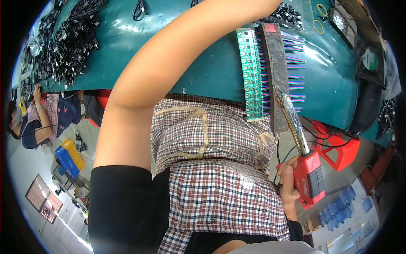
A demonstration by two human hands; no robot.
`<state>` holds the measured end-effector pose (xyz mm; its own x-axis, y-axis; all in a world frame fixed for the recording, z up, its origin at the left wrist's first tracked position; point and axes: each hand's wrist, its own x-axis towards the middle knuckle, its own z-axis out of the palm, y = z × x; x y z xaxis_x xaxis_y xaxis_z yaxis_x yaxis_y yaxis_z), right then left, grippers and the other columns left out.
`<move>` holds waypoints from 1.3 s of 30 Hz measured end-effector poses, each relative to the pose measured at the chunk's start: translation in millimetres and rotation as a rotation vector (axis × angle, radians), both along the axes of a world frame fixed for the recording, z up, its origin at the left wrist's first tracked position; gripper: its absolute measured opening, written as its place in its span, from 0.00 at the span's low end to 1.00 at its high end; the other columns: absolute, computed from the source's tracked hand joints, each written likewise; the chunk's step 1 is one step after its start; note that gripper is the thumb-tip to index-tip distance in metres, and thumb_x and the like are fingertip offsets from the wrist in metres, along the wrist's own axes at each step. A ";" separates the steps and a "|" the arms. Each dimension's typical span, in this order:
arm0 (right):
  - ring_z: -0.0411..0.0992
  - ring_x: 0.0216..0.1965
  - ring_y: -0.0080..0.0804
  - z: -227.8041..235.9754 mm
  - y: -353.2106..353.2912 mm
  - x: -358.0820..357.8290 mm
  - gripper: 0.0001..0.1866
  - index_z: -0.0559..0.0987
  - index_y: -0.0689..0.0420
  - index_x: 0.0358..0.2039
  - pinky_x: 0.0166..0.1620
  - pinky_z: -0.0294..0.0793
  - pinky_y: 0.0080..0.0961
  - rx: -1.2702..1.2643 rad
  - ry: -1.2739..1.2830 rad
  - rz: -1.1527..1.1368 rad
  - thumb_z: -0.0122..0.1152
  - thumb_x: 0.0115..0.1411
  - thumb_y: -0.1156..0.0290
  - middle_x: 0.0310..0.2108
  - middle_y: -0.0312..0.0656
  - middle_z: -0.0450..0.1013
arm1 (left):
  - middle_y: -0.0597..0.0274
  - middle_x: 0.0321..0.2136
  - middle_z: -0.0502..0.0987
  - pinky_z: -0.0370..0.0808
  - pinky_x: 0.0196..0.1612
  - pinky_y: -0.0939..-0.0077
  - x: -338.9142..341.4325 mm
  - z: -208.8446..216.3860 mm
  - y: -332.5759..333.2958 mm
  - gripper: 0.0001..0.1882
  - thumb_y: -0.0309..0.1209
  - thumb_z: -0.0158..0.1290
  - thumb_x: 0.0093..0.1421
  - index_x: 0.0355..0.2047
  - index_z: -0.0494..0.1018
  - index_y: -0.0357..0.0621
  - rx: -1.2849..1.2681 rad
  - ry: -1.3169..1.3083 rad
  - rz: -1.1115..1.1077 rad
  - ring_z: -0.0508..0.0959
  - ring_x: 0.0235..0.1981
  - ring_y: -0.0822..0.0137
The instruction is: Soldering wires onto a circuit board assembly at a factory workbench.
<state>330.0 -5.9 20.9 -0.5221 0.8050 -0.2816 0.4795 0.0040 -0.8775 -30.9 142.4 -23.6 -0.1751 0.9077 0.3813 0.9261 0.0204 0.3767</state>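
My right hand [288, 188] is closed round the red handle of a soldering gun [312, 180]. The gun's long metal barrel slants up and left, its tip against or just over a dark grey bar [275, 63]. That bar lies across thin multicoloured wires [297, 64], whose ends stick out on its right. On its left is a panel of green circuit boards [250, 72], reaching past the table's near edge. My left arm [169, 55] stretches across the table to the upper right; the hand itself is beyond the top edge, out of sight.
Bundles of black cables [69, 40] cover the far left of the green table [203, 67]. At the back right are a bag of small dark parts [287, 17], yellow rings [318, 26] and a black fan [370, 59]. A red stool [338, 148] stands below; another person [46, 112] works at left.
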 end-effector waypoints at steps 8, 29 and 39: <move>0.57 0.18 0.21 2.2 -4.1 -3.4 0.06 0.65 0.58 0.32 0.27 0.66 0.24 -0.048 0.026 -0.124 0.53 0.62 0.78 0.25 0.38 0.61 | 0.44 0.26 0.80 0.79 0.37 0.55 4.8 -1.6 9.1 0.09 0.31 0.56 0.48 0.24 0.80 0.37 -0.123 0.126 -0.007 0.82 0.32 0.46; 0.56 0.17 0.19 0.9 8.8 -5.2 0.06 0.64 0.58 0.33 0.26 0.64 0.22 0.018 0.012 0.080 0.51 0.63 0.79 0.25 0.37 0.60 | 0.61 0.29 0.81 0.80 0.34 0.85 54.4 -2.1 -175.2 0.05 0.17 0.62 0.53 0.31 0.79 0.33 -0.095 -0.840 -0.012 0.82 0.30 0.75; 0.57 0.17 0.19 1.4 5.3 -8.3 0.06 0.64 0.59 0.33 0.26 0.66 0.23 -0.006 0.016 0.065 0.51 0.63 0.80 0.26 0.38 0.60 | 0.60 0.29 0.80 0.81 0.32 0.84 61.8 -12.1 -175.1 0.06 0.16 0.61 0.52 0.31 0.79 0.34 -0.036 -0.790 -0.022 0.82 0.29 0.73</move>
